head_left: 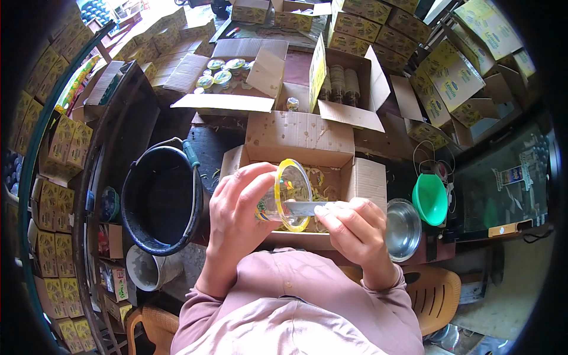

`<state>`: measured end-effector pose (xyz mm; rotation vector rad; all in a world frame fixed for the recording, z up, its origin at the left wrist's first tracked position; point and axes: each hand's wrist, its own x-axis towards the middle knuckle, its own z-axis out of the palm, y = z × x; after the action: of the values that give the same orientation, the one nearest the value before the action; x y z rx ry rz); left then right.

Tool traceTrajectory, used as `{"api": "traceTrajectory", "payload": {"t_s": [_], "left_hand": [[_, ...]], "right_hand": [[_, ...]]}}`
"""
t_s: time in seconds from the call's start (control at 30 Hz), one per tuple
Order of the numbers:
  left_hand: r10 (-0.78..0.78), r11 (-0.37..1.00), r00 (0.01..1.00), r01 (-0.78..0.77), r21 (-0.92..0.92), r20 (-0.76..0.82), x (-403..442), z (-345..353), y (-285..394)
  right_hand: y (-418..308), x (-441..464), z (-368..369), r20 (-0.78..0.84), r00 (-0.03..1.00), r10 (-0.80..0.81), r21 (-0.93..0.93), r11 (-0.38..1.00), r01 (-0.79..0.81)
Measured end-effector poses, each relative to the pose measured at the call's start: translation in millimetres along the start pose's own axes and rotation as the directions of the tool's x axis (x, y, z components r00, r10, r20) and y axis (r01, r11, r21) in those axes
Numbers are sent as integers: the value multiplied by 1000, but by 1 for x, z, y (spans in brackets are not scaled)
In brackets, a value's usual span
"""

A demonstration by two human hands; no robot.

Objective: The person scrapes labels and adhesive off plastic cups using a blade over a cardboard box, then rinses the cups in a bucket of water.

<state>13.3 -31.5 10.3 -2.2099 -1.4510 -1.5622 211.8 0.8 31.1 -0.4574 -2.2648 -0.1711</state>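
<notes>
A clear plastic cup [286, 195] with a yellow rim lies tilted on its side in my left hand [241, 207], whose fingers wrap round its body, the mouth facing right. Between the fingertips of my right hand [354, 226] is a flat metal blade [303, 208], its far end inside the cup's mouth. Both hands are above an open cardboard box [368, 181] with yellowish scraps [320, 184] inside.
A black bucket [129, 204] stands left, above a whitish pail [141, 267]. A metal bowl [403, 229] and green bowl [429, 199] are right. Behind are a box of lidded cups [222, 77] and a box of stacked cups [338, 83]. Plastic chair [435, 296] at lower right.
</notes>
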Motion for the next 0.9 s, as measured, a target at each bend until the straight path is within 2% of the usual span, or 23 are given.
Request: {"api": "traceTrajectory", "payload": {"t_s": [0.53, 0.9], "left_hand": [[9, 998, 999, -12, 59, 50, 2, 0, 6], [-44, 999, 997, 43, 19, 59, -2, 3, -1]], "right_hand": [[3, -1, 13, 0, 1000, -32, -32, 999, 32], [9, -3, 26, -51, 997, -56, -14, 998, 55]]}}
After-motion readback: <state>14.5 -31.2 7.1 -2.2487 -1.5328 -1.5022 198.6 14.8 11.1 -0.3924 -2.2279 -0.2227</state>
